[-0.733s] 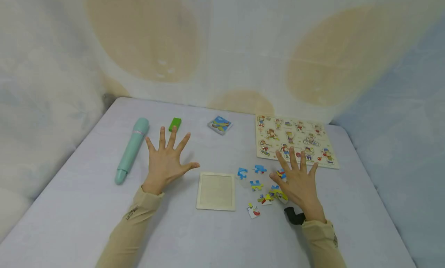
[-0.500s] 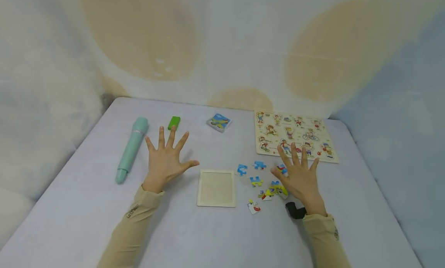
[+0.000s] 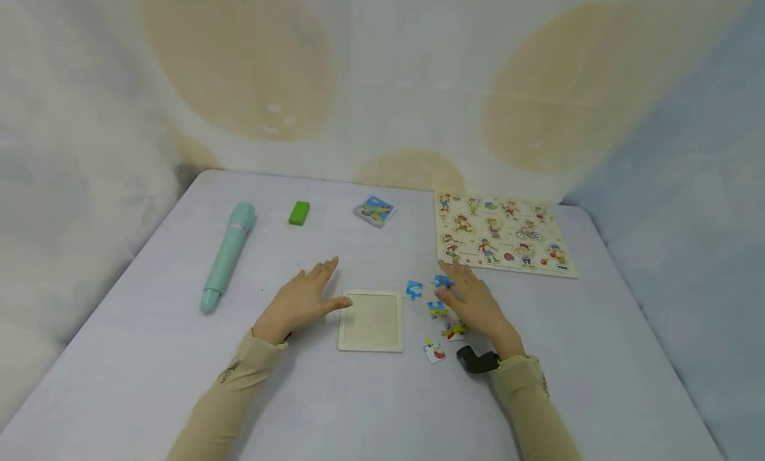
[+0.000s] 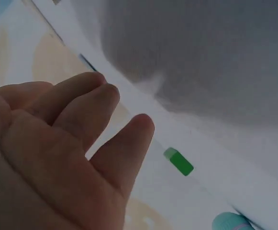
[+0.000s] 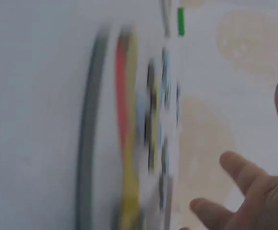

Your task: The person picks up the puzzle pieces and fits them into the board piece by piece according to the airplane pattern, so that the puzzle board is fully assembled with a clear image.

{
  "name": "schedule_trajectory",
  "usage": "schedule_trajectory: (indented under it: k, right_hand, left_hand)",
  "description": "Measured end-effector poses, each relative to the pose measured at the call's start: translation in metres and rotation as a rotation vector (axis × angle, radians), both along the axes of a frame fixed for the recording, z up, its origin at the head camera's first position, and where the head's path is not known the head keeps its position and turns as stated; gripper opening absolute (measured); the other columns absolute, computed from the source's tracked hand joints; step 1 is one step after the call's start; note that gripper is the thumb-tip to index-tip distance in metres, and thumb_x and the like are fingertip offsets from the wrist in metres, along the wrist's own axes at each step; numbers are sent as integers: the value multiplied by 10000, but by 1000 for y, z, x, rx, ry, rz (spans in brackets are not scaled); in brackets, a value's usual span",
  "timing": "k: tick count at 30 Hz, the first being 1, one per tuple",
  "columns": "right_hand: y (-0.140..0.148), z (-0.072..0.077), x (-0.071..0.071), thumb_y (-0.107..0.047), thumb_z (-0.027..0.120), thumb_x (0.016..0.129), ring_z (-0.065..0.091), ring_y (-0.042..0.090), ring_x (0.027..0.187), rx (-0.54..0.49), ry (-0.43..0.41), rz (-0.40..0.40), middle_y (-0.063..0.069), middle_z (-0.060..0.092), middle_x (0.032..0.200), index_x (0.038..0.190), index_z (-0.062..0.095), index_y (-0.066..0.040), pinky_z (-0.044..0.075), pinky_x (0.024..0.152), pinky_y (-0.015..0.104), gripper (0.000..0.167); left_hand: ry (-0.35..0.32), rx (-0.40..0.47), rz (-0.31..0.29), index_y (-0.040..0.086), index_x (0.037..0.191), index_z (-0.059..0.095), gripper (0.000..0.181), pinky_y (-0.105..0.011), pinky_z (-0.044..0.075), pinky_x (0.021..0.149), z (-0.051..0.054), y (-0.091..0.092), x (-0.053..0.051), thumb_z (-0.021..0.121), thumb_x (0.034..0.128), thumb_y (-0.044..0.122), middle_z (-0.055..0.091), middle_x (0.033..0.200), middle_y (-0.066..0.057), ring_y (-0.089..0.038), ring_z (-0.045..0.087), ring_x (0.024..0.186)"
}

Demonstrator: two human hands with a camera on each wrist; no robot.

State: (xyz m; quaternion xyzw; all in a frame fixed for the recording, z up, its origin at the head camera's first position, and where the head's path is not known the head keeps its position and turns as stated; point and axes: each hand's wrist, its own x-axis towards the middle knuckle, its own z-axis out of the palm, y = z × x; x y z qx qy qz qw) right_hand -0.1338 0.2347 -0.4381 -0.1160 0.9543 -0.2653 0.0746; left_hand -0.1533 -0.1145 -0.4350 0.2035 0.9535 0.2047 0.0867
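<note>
My left hand (image 3: 299,303) hovers at the left side of a shallow square wooden frame (image 3: 370,348), its fingers loosely extended and the thumb over the frame's left edge. My right hand (image 3: 478,308) hangs over loose jigsaw pieces (image 3: 434,351), with fingers extended and holding nothing. Blue, yellow and white-red pieces show left of it; others are hidden beneath the hand. In the left wrist view, the palm and fingers of the left hand (image 4: 72,139) have nothing in them. Blurred pieces appear beside the right hand (image 5: 258,196) in the right wrist view.
A picture puzzle board (image 3: 502,235) lies at the back right. Farther back are a small blue picture square (image 3: 375,210) and a green block (image 3: 299,213). A long mint-green tube-like object (image 3: 229,258) lies at left. A black bent piece (image 3: 478,360) sits by my right wrist.
Both hands, spread wide before, have turned and relaxed their fingers. The left moved right toward the wooden frame; the right moved left over the jigsaw pieces, the black piece moving with its wrist.
</note>
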Motion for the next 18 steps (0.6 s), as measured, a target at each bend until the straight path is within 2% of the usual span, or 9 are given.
schedule_trajectory:
  k: [2, 5, 7, 14, 18]
  right_hand:
    - [-8, -3, -3, -507, 412, 1000, 82, 473, 1476, -55, 3, 3, 198, 166, 1610, 1553, 237, -207, 14, 1112, 750, 653]
    - [-17, -9, -7, -493, 428, 997, 114, 464, 1476, -84, 19, -11, 191, 223, 1596, 1538, 286, -198, -36, 1086, 774, 632]
    - [-22, -15, -10, -488, 447, 992, 120, 452, 1479, -92, 26, -23, 188, 247, 1588, 1530, 309, -196, -61, 1088, 768, 628]
    - [-34, -31, -12, -469, 624, 898, 91, 442, 1488, -71, 48, -73, 225, 230, 1583, 1472, 416, -125, -48, 1154, 688, 701]
    - [-39, -34, -9, -401, 690, 867, 144, 454, 1475, -81, 110, -107, 248, 273, 1560, 1355, 550, -83, -14, 1154, 694, 599]
  left_hand:
    - [-44, 33, -15, 57, 1539, 232, 984, -547, 284, 1165, -2, 3, 4, 539, 849, 688, 342, 1548, -191, -362, 334, 1434]
    - [-90, 62, -21, 57, 1535, 246, 978, -510, 307, 1166, -4, 7, 9, 560, 846, 676, 334, 1558, -171, -352, 332, 1438]
    - [-97, 60, -26, 47, 1530, 260, 976, -515, 318, 1158, -6, 8, 12, 583, 841, 660, 333, 1559, -168, -358, 329, 1438]
    - [-67, -23, -109, -39, 1500, 275, 1087, -537, 254, 1185, -9, 10, 20, 709, 754, 621, 281, 1574, -200, -372, 252, 1469]
    - [-61, -68, -145, -38, 1505, 261, 1196, -530, 227, 1199, -10, 10, 22, 772, 663, 642, 229, 1594, -191, -348, 205, 1489]
